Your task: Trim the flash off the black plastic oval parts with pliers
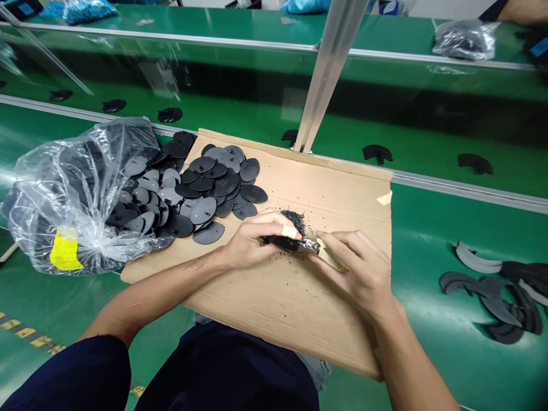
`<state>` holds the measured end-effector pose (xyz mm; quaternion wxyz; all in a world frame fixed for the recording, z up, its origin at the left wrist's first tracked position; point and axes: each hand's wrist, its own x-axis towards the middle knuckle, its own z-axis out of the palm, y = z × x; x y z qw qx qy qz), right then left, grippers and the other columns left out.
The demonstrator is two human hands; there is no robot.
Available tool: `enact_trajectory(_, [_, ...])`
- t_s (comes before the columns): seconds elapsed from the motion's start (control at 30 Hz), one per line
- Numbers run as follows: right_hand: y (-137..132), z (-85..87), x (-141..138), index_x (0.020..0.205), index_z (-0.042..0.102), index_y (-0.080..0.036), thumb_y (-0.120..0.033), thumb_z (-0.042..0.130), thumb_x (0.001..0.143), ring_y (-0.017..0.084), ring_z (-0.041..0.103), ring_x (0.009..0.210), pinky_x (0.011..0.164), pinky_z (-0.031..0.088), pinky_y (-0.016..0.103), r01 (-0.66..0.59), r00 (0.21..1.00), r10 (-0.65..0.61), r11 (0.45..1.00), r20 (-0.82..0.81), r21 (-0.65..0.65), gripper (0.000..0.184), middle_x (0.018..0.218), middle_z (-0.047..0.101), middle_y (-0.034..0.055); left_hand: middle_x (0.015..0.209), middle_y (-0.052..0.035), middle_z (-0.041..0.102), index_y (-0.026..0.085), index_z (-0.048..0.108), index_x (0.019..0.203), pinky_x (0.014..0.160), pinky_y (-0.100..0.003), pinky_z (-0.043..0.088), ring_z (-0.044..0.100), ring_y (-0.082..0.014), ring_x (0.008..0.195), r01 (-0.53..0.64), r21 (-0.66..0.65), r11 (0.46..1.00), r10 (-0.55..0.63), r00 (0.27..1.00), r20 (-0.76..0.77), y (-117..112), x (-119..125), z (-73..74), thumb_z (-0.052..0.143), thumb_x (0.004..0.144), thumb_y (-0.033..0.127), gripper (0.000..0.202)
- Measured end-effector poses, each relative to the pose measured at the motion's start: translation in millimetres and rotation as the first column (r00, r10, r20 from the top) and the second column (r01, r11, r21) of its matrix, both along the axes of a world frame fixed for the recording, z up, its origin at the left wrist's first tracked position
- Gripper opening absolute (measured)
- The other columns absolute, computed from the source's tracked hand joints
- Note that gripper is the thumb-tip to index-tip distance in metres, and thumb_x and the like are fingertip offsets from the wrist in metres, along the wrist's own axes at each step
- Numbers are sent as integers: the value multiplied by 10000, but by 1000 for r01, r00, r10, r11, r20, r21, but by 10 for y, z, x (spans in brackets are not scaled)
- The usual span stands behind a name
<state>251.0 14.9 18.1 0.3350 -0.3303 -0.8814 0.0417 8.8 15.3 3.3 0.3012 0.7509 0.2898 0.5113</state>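
My left hand is closed on a black oval plastic disc above the cardboard sheet. A pale band of tape wraps one of its fingers. In my right hand is a pair of small metal nippers with pale yellowish grips, mostly covered by the fingers. The jaws meet the disc's right edge; whether they are closed there is too small to tell. Black plastic trimmings lie heaped just behind the disc. To the left, a pile of similar black discs spreads over the cardboard.
A clear plastic bag with a yellow label spills discs at left. Curved black parts lie on the green table at right. Behind a metal rail, more parts sit spaced along a green surface. An aluminium post rises behind the cardboard.
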Motion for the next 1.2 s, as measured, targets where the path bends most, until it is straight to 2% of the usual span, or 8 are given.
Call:
enact_trajectory(0.2, [3,-25,6,1182,621,-205,-270,683,944,164,609,739,648,485,297,9,1000,-9,1000,15,19,254,909,710,54,937,-80,758,189,762,1062,810,-330,576,701,-168,902,-5,-30,1000,5,1000,13,-10,5,-21,679,932,166,156])
enact_trajectory(0.53, [-13,-9,7,1116,655,-179,-266,661,961,154,600,722,650,464,280,27,997,-29,999,77,23,178,863,712,47,952,-83,757,196,767,1101,803,-316,568,692,-166,906,25,-70,997,-24,1000,11,-14,-6,-44,693,923,164,195])
enact_trajectory(0.63, [-32,-24,4,1128,668,-184,-246,659,957,156,618,727,647,471,278,25,999,-24,1000,44,-17,181,860,709,47,959,-85,754,184,763,1102,809,-310,564,689,-164,914,35,-84,996,-34,999,13,-18,-10,-33,691,922,158,195])
enact_trajectory(0.73, [-47,-51,-13,1172,672,-190,-233,662,947,167,639,740,638,494,285,-11,998,3,991,-57,-130,230,859,698,51,965,-85,750,185,755,1106,814,-318,557,687,-168,920,20,-82,996,-21,1000,-14,-16,-18,-10,679,931,172,191])
enact_trajectory(0.8, [-51,-63,-33,1192,674,-201,-235,661,941,170,642,738,624,504,293,-46,991,15,973,-136,-228,253,864,691,52,971,-80,745,192,747,1108,817,-322,548,681,-170,923,-13,-36,999,11,998,-57,-9,-30,7,671,935,177,190])
enact_trajectory(0.93, [-43,-51,-70,1172,699,-218,-247,668,927,159,634,703,594,503,292,-81,973,-3,931,-231,-355,249,854,685,44,988,-63,731,202,719,1100,825,-323,514,653,-159,913,-83,164,983,118,969,-218,12,-68,21,614,928,98,227])
enact_trajectory(1.03, [-32,-39,-76,1149,707,-215,-256,669,929,157,636,705,591,499,290,-64,974,-22,927,-224,-370,227,846,682,43,992,-48,720,217,689,1110,835,-331,489,632,-162,913,-91,254,963,174,929,-325,15,-92,13,546,911,40,302])
enact_trajectory(1.2, [-13,-80,-53,1147,699,-215,-284,641,949,175,652,744,630,513,306,18,991,-58,951,-121,-309,218,858,687,48,987,-33,705,243,653,1170,816,-320,440,607,-168,898,-130,295,947,249,875,-415,-8,-100,15,519,897,27,373])
